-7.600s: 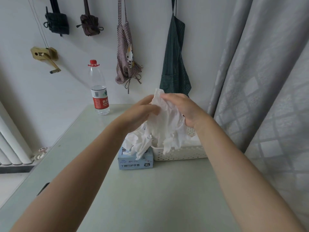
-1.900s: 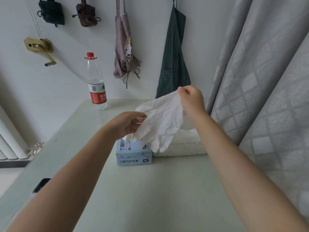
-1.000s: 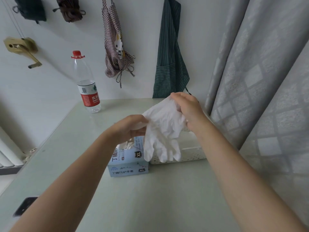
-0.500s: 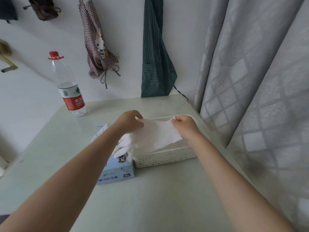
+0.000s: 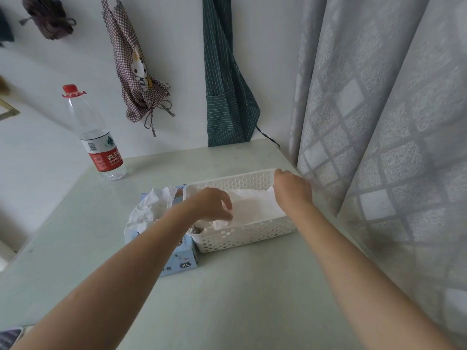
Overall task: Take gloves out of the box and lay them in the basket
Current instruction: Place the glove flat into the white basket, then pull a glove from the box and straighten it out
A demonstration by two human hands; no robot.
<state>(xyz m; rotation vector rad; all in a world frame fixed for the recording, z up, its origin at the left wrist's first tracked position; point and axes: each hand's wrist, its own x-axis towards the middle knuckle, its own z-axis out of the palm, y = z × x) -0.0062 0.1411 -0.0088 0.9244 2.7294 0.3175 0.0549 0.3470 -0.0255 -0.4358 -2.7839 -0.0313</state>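
So the big change from half a second ago: the white glove [image 5: 252, 207] that was being stretched in the air between both hands is now lying down flat inside the white perforated basket [image 5: 242, 237]. 2 seconds back it was dangling well above the table, so this is basically the tail end of the laying-down step.

The left hand [image 5: 211, 204] is hovering over the left end of the basket, fingers loosely spread and curved, fingertips just at the glove's finger end. It's looking like it's letting go rather than pinching, but its underside is hidden, so can't fully tell. The right hand [image 5: 290, 189] is sitting at the far right end of the basket with the knuckles up; the glove's cuff edge is showing right beside it, but whether the fingers are pinching that edge is impossible to see from this angle.

The blue glove box [image 5: 182, 261] is sitting touching the basket's left side, and there's a crumpled bunch of more gloves [image 5: 149, 208] sticking out of its top opening, so plenty is still waiting to go across.

Meaning for the task: 1 more glove is pretty much placed. Best guess, both hands are about to come off it, and the left one is closest to the box for the next grab.

Background stuff: a water bottle [image 5: 97, 137] is standing at the back left of the table [image 5: 252, 299], well away from everything.
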